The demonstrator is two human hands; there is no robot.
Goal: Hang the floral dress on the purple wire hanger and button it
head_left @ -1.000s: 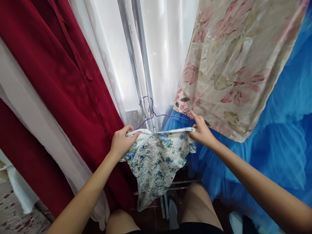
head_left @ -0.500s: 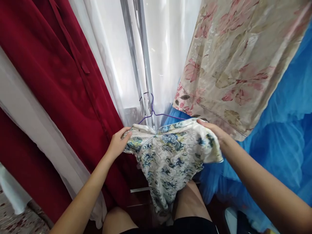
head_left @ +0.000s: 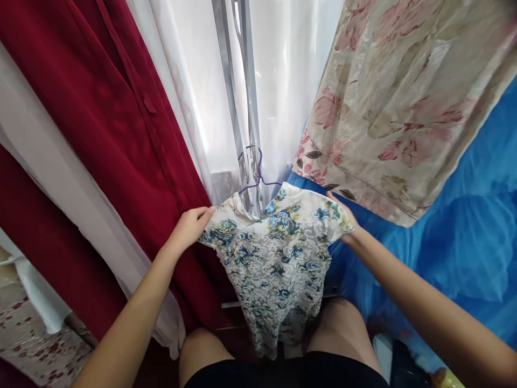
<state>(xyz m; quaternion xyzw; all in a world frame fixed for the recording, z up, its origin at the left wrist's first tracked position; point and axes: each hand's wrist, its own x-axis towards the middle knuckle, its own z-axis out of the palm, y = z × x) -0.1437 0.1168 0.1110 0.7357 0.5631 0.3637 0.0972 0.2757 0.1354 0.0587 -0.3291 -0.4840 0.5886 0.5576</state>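
A white blouse with blue and green flowers hangs in front of me on a thin purple hanger. The hanger's hook sits at a grey metal stand. My left hand pinches the blouse's left shoulder edge between thumb and fingers. At the opposite shoulder, my right hand grips the sleeve edge; most of its fingers are hidden behind the cloth. The neckline lies open around the hanger, and the body of the blouse drops down between my knees.
Dark red cloth and white drapes hang on the left and behind. At the right hang a beige floral cloth and blue tulle. Floral fabric lies at lower left; dark and yellow items sit at lower right.
The blouse's shoulders have spread over the hanger, covering more of its arms. Its front now hangs straighter and longer. My right hand has shifted slightly left along the sleeve.
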